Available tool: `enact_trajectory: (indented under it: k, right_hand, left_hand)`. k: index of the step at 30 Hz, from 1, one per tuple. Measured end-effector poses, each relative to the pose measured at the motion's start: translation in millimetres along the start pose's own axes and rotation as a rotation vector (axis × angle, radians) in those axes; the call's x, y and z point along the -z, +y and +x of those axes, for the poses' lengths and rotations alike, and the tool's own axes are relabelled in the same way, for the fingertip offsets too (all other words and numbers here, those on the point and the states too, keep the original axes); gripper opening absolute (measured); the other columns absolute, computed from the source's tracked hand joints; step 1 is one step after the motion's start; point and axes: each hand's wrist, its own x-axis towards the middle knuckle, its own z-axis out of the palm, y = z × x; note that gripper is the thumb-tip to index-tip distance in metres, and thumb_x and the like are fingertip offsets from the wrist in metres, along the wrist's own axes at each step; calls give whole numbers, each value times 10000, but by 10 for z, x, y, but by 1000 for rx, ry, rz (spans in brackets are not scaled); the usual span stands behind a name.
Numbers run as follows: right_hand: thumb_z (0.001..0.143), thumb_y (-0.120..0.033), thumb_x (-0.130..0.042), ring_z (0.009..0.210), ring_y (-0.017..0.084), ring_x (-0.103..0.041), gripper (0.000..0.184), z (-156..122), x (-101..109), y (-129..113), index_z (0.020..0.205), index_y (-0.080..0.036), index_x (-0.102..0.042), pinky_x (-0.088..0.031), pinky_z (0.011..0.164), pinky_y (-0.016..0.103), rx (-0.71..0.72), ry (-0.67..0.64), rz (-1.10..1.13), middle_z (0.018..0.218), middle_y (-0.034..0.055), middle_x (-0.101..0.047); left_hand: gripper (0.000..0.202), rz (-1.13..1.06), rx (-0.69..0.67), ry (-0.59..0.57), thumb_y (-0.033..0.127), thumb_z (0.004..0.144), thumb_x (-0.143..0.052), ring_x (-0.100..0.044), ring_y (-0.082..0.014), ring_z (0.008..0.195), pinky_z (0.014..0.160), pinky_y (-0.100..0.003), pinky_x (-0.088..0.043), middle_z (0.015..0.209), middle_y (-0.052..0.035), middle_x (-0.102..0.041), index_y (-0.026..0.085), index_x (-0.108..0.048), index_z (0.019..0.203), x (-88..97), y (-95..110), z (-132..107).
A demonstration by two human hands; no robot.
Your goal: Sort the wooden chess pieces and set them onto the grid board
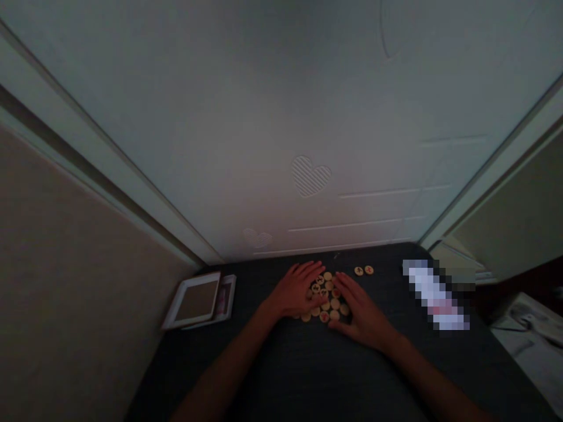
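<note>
Several round pale wooden game discs (328, 296) with red and black marks lie bunched together on a dark table (308, 363). My left hand (299, 290) rests flat on the left side of the bunch, fingers stretched out over the discs. My right hand (358, 310) lies flat against the right side of the bunch, fingers extended and touching the discs. Neither hand grips a disc. Two more discs (363, 270) sit apart, a little behind and to the right of the bunch.
A white-framed flat box (196, 300) lies at the table's left rear, over another box part (226, 296). A blurred white object (435, 296) lies at the right. A white door with a heart mark (311, 174) stands right behind the table.
</note>
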Motion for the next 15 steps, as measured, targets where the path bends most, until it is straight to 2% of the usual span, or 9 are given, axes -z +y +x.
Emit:
enact_trajectory:
  k: [2, 4, 8, 15]
  right_hand:
    - [827, -616, -688, 1490, 347, -296, 987, -42, 7, -23, 1597, -188, -243, -366, 1172, 549, 1, -20, -59, 1615, 159, -322]
    - [837, -641, -662, 1494, 352, -285, 1011, -35, -1, -44, 1607, -173, -202, -346, 1181, 556, -1, -39, -102, 1621, 168, -304]
    - [871, -667, -598, 1495, 354, -281, 996, 28, -30, -72, 1614, -167, -162, -324, 1187, 562, 1, -64, -154, 1631, 182, -271]
    - [872, -673, -588, 1513, 339, -236, 992, 116, -99, -132, 1608, -152, -174, -283, 1205, 563, 25, -104, -177, 1635, 190, -258]
  left_hand:
    - [800, 18, -14, -23, 727, 883, -500, -329, -280, 1484, 1217, -495, -256, 1618, -34, -346, 319, -339, 1552, -40, -2, -35]
    - [772, 40, -13, -10, 722, 899, -474, -326, -268, 1486, 1219, -489, -249, 1621, -34, -342, 319, -348, 1546, -76, 1, -96]
    - [682, 61, 11, 8, 667, 962, -400, -316, -243, 1492, 1213, -478, -264, 1632, -17, -317, 319, -340, 1545, -115, 29, -204]
    - [653, 60, 22, 19, 629, 993, -362, -285, -231, 1505, 1230, -483, -225, 1635, -10, -309, 317, -302, 1563, -171, 22, -265]
